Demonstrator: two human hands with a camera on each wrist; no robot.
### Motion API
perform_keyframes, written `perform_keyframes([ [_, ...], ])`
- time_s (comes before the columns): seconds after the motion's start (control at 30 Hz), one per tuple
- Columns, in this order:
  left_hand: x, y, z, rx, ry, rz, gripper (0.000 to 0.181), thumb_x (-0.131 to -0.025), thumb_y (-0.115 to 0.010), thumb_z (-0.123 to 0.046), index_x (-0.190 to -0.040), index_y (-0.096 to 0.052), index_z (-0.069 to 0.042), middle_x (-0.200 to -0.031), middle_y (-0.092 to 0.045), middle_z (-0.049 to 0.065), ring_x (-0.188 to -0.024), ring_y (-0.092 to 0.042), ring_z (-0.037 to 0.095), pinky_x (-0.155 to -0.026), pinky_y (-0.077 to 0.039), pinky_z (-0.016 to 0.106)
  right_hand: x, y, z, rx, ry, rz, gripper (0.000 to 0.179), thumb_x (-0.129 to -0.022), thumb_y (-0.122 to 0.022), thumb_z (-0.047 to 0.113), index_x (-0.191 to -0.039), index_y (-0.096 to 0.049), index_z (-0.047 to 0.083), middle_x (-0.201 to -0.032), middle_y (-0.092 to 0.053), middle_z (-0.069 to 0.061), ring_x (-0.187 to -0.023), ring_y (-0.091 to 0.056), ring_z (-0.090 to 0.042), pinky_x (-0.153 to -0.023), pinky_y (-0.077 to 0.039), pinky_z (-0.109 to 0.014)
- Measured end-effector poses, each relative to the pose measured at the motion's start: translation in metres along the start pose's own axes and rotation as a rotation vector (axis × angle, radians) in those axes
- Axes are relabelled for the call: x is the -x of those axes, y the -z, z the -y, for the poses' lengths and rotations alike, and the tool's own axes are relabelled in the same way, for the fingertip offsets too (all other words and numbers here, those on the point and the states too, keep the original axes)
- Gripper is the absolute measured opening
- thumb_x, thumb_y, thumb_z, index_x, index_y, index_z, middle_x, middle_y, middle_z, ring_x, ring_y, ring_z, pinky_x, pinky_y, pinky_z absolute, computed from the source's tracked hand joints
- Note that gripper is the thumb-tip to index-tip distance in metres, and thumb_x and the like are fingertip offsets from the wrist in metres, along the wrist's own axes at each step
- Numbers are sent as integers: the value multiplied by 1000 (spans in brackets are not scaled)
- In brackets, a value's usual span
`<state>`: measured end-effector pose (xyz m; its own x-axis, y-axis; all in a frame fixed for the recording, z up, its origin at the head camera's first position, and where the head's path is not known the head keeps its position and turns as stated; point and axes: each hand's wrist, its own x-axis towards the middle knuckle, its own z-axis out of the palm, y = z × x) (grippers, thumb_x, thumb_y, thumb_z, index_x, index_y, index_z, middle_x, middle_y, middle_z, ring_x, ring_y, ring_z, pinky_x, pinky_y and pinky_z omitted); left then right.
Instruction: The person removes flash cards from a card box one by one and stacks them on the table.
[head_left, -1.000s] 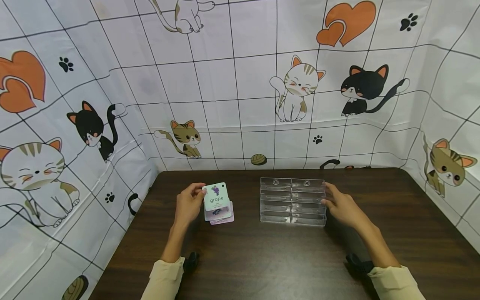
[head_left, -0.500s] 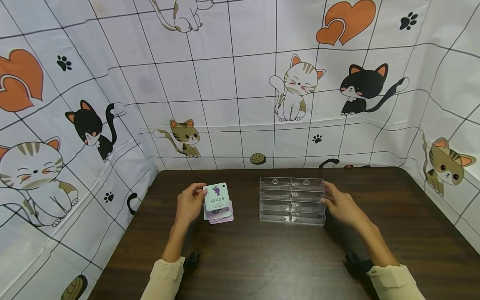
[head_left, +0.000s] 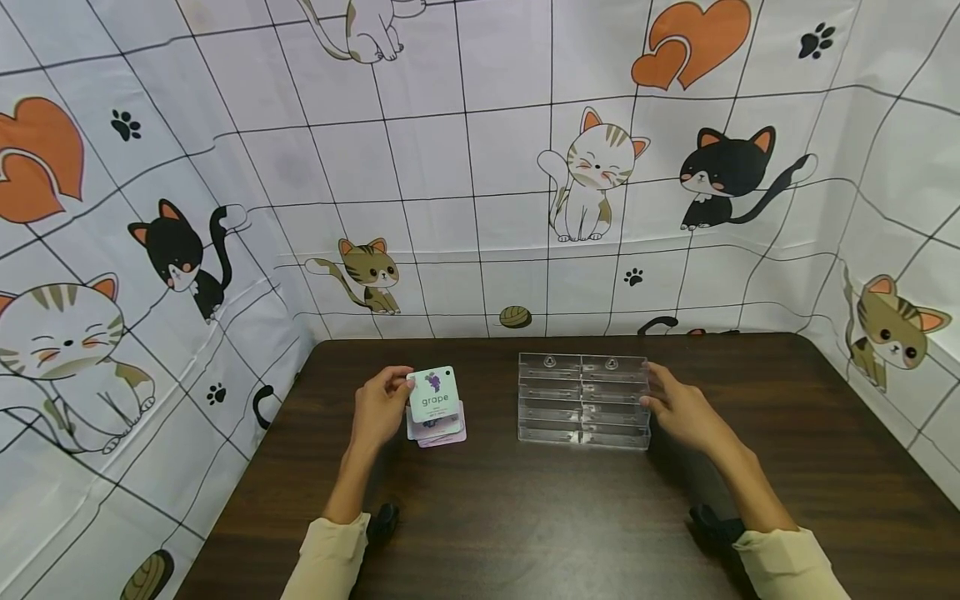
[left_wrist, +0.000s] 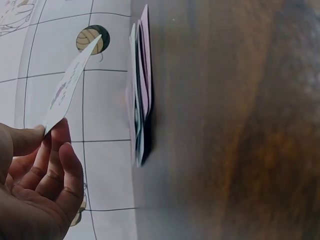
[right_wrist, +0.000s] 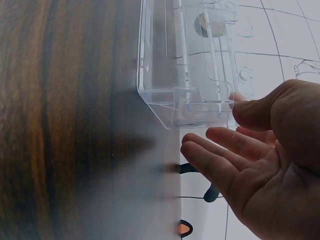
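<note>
My left hand (head_left: 378, 408) pinches one corner of a pale green flash card (head_left: 432, 394) printed with purple grapes and the word "grape". In the left wrist view the card (left_wrist: 72, 85) is tilted, raised above a small stack of cards (left_wrist: 142, 90) on the table. Part of that stack shows just below the card in the head view. A clear plastic rack (head_left: 551, 435) with two columns of tiers stands to the right. My right hand (head_left: 686, 417) holds the rack's right end, thumb in front; the right wrist view shows the other fingers extended beside the rack (right_wrist: 200, 95).
The dark wood table (head_left: 525, 517) carries both the cards and the rack. A white cloth (head_left: 450, 167) printed with cats and grid lines hangs behind the table and along both sides. Dark bands (head_left: 716, 525) sit at the wrists.
</note>
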<state>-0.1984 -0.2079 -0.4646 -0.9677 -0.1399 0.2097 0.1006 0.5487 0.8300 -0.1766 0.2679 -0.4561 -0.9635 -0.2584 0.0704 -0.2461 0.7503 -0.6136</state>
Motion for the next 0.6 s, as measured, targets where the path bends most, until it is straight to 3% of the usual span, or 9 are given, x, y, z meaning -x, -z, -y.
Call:
perform_keyframes([
  [0.2,0,-4,2,13,7,14,26,-105,-69,-10,-128,-73,0,-104,-80,18,-77,-75,25,-65,-53,19,0,1,0,-1,-4,5,65,-108,-60,5,-160,-27,-15,-153,-43,-46,-129,-61,-59,-94,-59,-63],
  [0.33,0,-5,4,-28,5,28,26,-104,-70,-11,-127,-74,-1,-100,-80,16,-74,-73,20,-65,-53,22,-1,1,0,-1,-4,8,65,-108,-60,5,-160,-26,-15,-153,-43,-46,-129,-61,-59,-94,-59,-62],
  [0.6,3,1,7,-310,-5,110,31,-104,-71,-24,-125,-75,-1,-108,-78,14,-92,-69,26,-85,-57,48,-1,0,0,6,-4,4,65,-108,-60,5,-160,-27,-14,-153,-44,-46,-128,-62,-59,-92,-60,-61],
])
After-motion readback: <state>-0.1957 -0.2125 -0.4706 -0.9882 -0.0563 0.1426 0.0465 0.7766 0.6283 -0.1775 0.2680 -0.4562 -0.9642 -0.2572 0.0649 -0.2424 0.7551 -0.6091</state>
